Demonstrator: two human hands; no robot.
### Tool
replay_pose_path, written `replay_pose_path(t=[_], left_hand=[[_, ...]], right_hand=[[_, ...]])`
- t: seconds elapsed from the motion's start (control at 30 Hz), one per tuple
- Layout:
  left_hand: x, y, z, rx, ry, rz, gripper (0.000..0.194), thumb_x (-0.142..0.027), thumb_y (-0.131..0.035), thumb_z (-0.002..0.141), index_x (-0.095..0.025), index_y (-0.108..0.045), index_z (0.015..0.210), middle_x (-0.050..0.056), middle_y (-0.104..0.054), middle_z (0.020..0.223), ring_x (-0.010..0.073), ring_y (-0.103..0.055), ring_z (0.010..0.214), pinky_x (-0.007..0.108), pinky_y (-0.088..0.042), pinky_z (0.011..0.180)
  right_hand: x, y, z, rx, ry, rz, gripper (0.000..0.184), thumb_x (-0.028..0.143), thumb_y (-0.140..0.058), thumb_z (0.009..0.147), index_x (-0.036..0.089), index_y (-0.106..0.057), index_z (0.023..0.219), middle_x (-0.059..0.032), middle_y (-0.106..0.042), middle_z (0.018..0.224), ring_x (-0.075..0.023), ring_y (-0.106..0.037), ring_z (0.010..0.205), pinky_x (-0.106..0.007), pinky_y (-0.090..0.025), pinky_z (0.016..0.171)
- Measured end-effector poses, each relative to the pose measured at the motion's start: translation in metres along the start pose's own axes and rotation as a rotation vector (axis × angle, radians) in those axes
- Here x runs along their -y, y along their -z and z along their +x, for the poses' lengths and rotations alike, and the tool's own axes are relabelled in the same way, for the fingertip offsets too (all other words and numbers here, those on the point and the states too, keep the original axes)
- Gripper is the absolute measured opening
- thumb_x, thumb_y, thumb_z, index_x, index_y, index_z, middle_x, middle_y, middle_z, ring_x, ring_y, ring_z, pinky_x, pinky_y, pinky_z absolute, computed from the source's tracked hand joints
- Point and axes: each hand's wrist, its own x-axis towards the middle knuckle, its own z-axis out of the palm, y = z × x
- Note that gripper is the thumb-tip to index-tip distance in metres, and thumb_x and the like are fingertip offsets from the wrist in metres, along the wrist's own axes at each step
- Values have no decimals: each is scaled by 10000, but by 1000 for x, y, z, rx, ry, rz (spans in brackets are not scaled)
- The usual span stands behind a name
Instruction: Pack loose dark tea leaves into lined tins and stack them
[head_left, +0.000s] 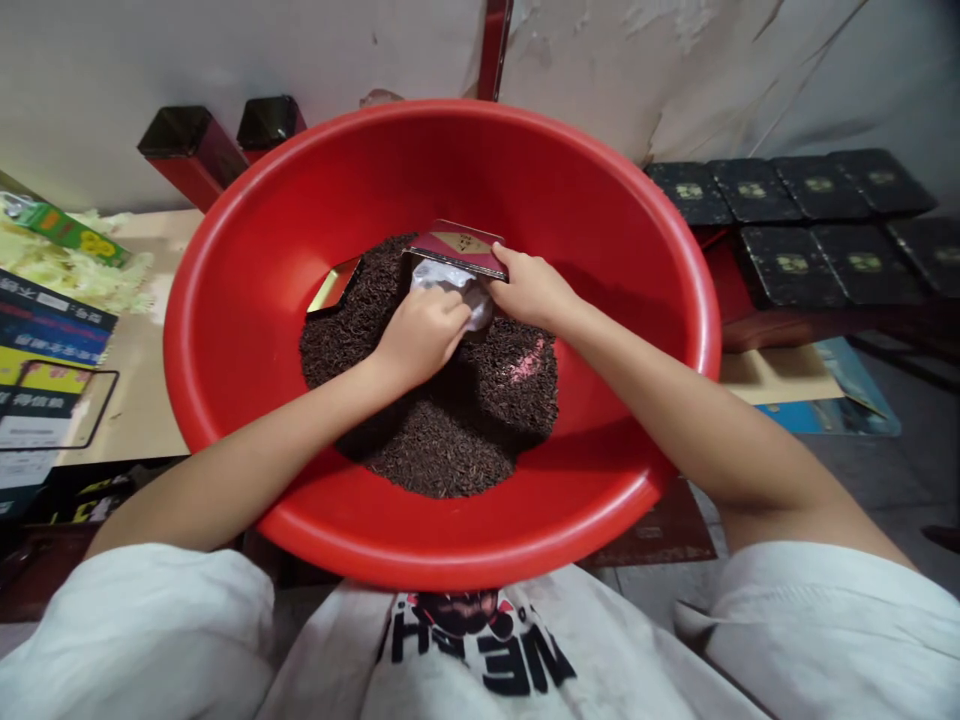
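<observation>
A wide red plastic basin (442,545) holds a heap of dark loose tea leaves (450,450). Over the heap lies a dark red tin (457,240), tipped with its mouth toward me. A clear plastic bag (442,275) sticks out of that mouth. My left hand (427,330) is closed on the bag, its fingers bunched at the opening. With my right hand (529,285) I grip the tin's right side near the rim. A lid (334,285) with a gold-coloured inside rests on the leaves to the left. A pinkish patch (529,362) shows on the leaves at right.
Two tins with black lids (180,135) stand behind the basin at left. Several black-lidded tins (795,265) stand in rows at right. Boxes (45,370) and a green carton (71,235) lie on the left tabletop (154,300).
</observation>
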Motion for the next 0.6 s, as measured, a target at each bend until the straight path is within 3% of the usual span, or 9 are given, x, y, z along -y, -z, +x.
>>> replay_pose_path(t=[0.1,0.17,0.23,0.3,0.37,0.47,0.53,0.6], left_hand=[[-22,22,-9,-141,-126,-272,192,-215,-483,925,-126,-650,892,76,-659,833,185,-617,775,298,-495,737],[-28,33,-11,-271,-27,-395,181,-209,-469,935,-148,-637,965,54,-656,885,157,-610,779,274,-492,760],[-25,39,-10,-377,146,-337,201,-194,-481,920,-168,-617,1067,73,-641,1014,187,-602,911,315,-472,853],[-14,41,-8,-347,265,-200,264,-218,-560,874,-179,-601,1132,99,-615,1105,252,-564,1042,387,-440,916],[-2,39,-6,-186,284,-119,309,-267,-657,805,-184,-624,1100,100,-627,1074,296,-566,1040,425,-441,892],[11,36,-3,-43,274,-134,177,-262,-687,758,-187,-675,917,65,-664,920,267,-616,898,383,-461,794],[15,35,-1,-121,354,-278,69,-217,-630,776,-179,-673,816,41,-668,818,213,-621,784,329,-457,712],[20,34,2,-303,508,-539,99,-184,-570,792,-171,-651,737,15,-650,723,160,-590,685,286,-434,633]], right_hand=[[-4,2,3,-3,-12,31,598,261,-440,843,69,-405,1408,-199,-582,1271,-330,-574,1139,-443,-449,923],[-3,2,2,13,-13,42,604,273,-448,842,74,-401,1410,-197,-578,1278,-334,-570,1147,-450,-448,927],[-1,1,1,26,-7,60,611,290,-462,835,76,-406,1404,-197,-588,1263,-339,-575,1138,-459,-453,921],[0,-2,0,29,3,76,625,300,-481,820,82,-408,1401,-194,-602,1241,-342,-584,1121,-465,-458,913],[-1,-4,1,23,9,93,639,323,-494,814,92,-406,1402,-189,-610,1227,-344,-589,1110,-473,-459,911],[-2,-7,1,8,8,126,636,367,-514,815,102,-430,1386,-183,-605,1235,-346,-575,1131,-488,-446,937],[-5,-7,2,11,25,167,649,415,-544,811,109,-445,1374,-177,-582,1273,-343,-553,1167,-495,-427,975],[-8,-7,4,23,69,250,668,473,-576,798,132,-461,1361,-154,-561,1310,-324,-542,1183,-482,-418,1006]])
